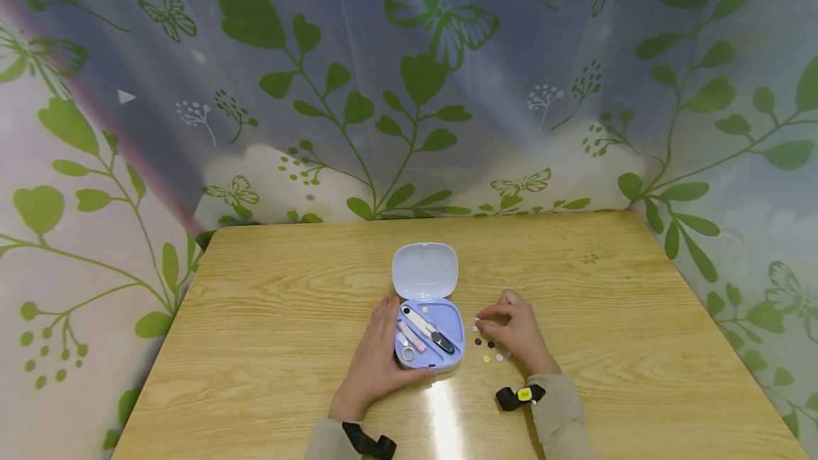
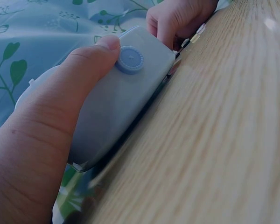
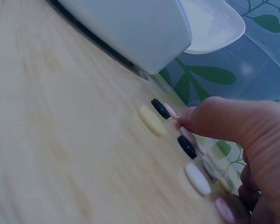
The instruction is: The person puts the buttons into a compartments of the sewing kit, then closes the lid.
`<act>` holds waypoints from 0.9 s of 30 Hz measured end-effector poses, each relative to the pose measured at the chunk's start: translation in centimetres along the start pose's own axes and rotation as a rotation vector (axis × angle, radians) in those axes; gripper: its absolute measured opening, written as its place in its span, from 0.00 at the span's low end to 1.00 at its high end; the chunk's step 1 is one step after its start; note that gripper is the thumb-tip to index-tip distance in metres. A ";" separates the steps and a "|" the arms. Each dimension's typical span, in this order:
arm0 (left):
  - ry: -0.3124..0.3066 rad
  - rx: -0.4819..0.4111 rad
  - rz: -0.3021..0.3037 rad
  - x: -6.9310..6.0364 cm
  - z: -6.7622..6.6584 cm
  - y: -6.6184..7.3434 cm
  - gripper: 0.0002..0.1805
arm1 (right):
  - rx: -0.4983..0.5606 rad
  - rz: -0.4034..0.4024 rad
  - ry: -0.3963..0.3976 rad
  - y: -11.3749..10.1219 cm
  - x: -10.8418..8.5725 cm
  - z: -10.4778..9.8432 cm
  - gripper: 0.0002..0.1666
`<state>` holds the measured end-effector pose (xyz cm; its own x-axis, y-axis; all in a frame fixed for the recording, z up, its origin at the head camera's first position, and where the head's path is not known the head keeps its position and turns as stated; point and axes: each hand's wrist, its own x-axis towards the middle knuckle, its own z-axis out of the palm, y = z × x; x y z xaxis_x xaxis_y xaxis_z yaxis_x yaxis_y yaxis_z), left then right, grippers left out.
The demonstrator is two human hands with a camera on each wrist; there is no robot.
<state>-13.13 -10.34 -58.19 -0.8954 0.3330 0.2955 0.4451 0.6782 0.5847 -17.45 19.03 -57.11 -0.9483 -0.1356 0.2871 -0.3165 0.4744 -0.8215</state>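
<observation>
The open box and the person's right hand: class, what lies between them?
Small buttons, including two black ones and a yellow one, lie between the box and right hand; the head view shows this.

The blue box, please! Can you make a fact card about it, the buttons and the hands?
Box: bluish, on the table
Lid: open
Inside: black-and-white tool, pink-ended piece, small round thing
Buttons: black, yellow, pink, white; beside the box
Left hand: touches the box's side and front
Right hand: fingers at the buttons; can't tell if pinching
</observation>
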 end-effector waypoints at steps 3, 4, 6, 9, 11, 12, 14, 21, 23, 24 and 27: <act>0.003 0.002 0.002 0.0 0.0 0.0 0.76 | 0.000 -0.022 0.008 0.0 -0.1 0.0 0.08; 0.006 0.002 0.004 0.0 0.0 0.0 0.76 | -0.001 -0.031 0.011 0.0 -0.1 0.1 0.08; 0.003 -0.003 0.002 0.0 0.0 0.0 0.76 | -0.002 -0.043 0.016 0.0 -0.1 0.1 0.08; 0.001 -0.010 0.003 0.0 -0.1 0.1 0.75 | -0.008 -0.054 0.023 0.0 -0.1 0.1 0.08; 0.000 -0.011 0.002 0.0 -0.1 0.1 0.75 | -0.009 -0.058 0.027 -0.1 -0.1 0.1 0.08; 0.001 -0.009 0.002 0.0 0.0 0.0 0.75 | -0.009 -0.059 0.030 -0.1 -0.1 0.1 0.08; 0.003 -0.003 0.001 0.0 0.0 0.0 0.75 | -0.004 -0.052 0.029 -0.1 -0.1 0.1 0.08; 0.004 -0.003 0.001 0.1 0.1 -0.1 0.76 | 0.002 -0.020 0.025 -0.3 -0.1 0.1 0.07; 0.001 0.000 0.000 0.1 0.1 -0.1 0.75 | 0.002 -0.012 0.024 -0.4 -0.1 0.1 0.07; -0.001 0.000 -0.002 0.1 0.2 -0.1 0.75 | 0.001 -0.010 0.022 -0.4 -0.1 0.1 0.07; -0.010 0.003 -0.007 0.0 0.2 -0.2 0.75 | 0.001 -0.002 0.019 -0.4 0.0 0.0 0.08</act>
<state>-13.22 -10.33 -58.43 -0.8984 0.3349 0.2840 0.4391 0.6825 0.5843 -17.31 18.83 -56.82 -0.9470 -0.1197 0.2982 -0.3185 0.4729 -0.8215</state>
